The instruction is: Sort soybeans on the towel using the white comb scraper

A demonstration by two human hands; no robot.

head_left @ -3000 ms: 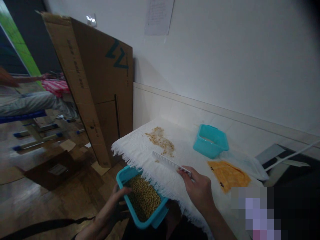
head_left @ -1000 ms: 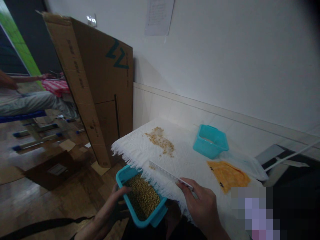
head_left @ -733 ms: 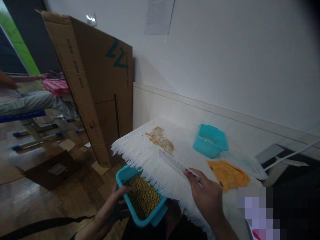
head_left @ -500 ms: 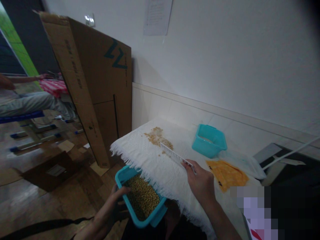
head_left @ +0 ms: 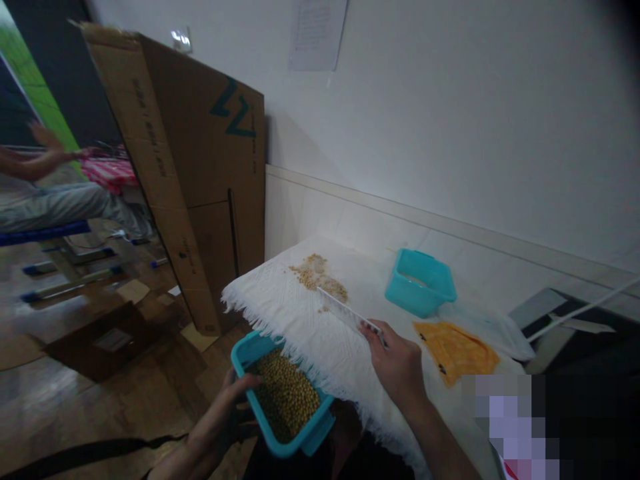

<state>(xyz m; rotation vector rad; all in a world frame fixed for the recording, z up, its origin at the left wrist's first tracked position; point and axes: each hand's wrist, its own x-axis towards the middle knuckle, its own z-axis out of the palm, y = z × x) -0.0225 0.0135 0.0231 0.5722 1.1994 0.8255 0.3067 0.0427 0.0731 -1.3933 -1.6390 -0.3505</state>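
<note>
My left hand (head_left: pixel 227 413) holds a teal plastic tub (head_left: pixel 280 448) by its left rim, thumb over the edge and fingers beneath. Soybeans (head_left: pixel 287 393) fill much of this tub, which sits just under the cloth's fringed front edge. In my right hand (head_left: pixel 397 363) is a white comb-like strip (head_left: pixel 345 313), gripped at its near end. Its far end reaches the near side of a loose pile of beans (head_left: pixel 313 270) mixed with whitish grains, on the white cloth (head_left: pixel 270 287). A few stray beans lie beside the strip.
Another teal tub (head_left: pixel 420 293) stands at the back right, partly showing pale contents. Near it are an orange cloth (head_left: pixel 457 350) and a clear plastic lid or bag (head_left: pixel 500 327). A tall cardboard box (head_left: pixel 205 167) rises on the left. Behind it sits another person (head_left: pixel 60 200).
My right hand and the strip have shifted slightly left. My left hand and the tub stay put. The other person has raised a hand.
</note>
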